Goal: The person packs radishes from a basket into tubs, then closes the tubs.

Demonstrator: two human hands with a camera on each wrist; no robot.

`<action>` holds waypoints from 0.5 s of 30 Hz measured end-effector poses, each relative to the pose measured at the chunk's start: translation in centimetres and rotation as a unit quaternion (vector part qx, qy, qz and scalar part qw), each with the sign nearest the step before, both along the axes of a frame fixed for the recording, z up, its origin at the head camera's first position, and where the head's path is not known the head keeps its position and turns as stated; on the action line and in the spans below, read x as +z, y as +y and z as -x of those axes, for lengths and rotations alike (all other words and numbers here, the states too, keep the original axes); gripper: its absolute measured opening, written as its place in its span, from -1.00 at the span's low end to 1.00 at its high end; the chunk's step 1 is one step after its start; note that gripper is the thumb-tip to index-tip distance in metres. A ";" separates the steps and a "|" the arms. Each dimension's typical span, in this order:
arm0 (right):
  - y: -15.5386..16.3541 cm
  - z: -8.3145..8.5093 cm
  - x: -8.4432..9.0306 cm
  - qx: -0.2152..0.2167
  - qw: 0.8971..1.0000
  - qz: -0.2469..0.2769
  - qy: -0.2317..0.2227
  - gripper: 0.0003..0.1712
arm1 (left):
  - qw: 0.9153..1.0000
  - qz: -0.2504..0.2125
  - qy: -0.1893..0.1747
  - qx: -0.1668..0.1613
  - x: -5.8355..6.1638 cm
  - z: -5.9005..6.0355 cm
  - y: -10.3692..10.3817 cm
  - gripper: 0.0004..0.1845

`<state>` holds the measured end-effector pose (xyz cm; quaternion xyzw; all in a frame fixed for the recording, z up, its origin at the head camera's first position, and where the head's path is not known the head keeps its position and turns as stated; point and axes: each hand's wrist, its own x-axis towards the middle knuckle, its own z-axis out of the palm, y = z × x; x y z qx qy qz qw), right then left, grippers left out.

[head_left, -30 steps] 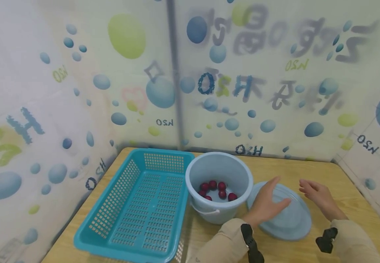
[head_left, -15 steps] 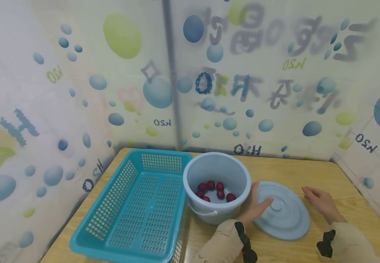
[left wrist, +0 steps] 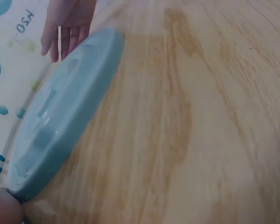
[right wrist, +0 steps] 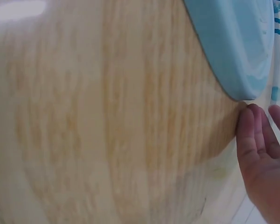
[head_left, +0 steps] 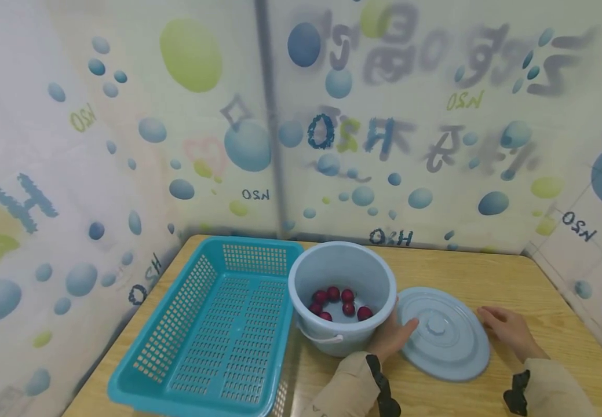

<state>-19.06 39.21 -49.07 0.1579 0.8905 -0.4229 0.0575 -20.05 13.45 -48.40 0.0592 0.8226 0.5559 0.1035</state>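
Note:
A light blue bucket (head_left: 342,278) stands on the wooden table (head_left: 488,266) with several small red fruits (head_left: 339,302) at its bottom. Its round lid (head_left: 444,336) lies flat on the table just right of it. My left hand (head_left: 396,335) sits in the gap between bucket and lid, fingers relaxed, one digit lying over the lid's left rim. My right hand (head_left: 504,325) rests flat on the table at the lid's right edge. In the right wrist view its fingers (right wrist: 252,135) reach the lid (right wrist: 233,42). The left wrist view shows the lid (left wrist: 60,116) edge-on.
A teal perforated basket (head_left: 217,330) stands left of the bucket, touching or nearly touching it. Printed plastic sheeting (head_left: 301,127) closes off the table at the back and on both sides. Bare wood lies behind the lid and to its right.
My left hand slid from the top of the lid to its left rim beside the bucket. My right hand came down onto the table at the lid's right edge.

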 end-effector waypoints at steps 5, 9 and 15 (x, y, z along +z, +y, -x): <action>0.2 0.2 -0.6 0.001 1.000 -0.003 -0.005 -0.14 | 1.000 -0.005 0.023 -0.005 -0.4 0.0 -0.2 -0.32; 0.0 -0.1 -0.5 0.015 1.000 -0.016 -0.001 -0.23 | 0.999 -0.019 0.034 -0.006 -0.5 -0.2 -0.3 -0.29; -0.3 -0.2 -0.1 0.022 0.999 -0.029 -0.004 -0.44 | 1.000 -0.024 0.012 -0.002 -0.6 -0.2 -0.3 -0.27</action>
